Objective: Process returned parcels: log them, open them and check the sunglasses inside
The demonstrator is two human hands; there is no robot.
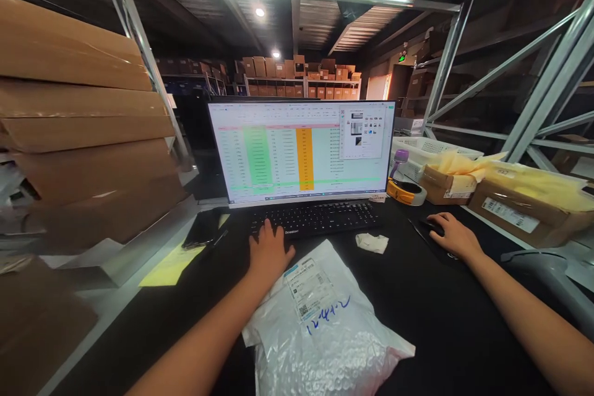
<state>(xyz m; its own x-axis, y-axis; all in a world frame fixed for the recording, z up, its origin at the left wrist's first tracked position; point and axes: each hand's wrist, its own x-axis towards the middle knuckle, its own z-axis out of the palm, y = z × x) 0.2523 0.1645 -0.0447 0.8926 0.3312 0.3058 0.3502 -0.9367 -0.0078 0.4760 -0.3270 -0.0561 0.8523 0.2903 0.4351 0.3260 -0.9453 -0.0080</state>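
Observation:
My left hand rests with fingers spread at the left end of a black keyboard. The fingertips lie over its lower keys. To the right, my right hand curves over a dark computer mouse, which it partly hides. Between my forearms lies a white bubble-wrap mailer with a printed shipping label and blue handwriting. Behind the keyboard stands a monitor showing a spreadsheet with green and orange columns, plus a small window at its upper right.
Large cardboard boxes are stacked at the left. A phone and yellow paper lie beside the keyboard. Crumpled white paper, tape rolls and an open carton are on the right. A grey device sits near my right forearm.

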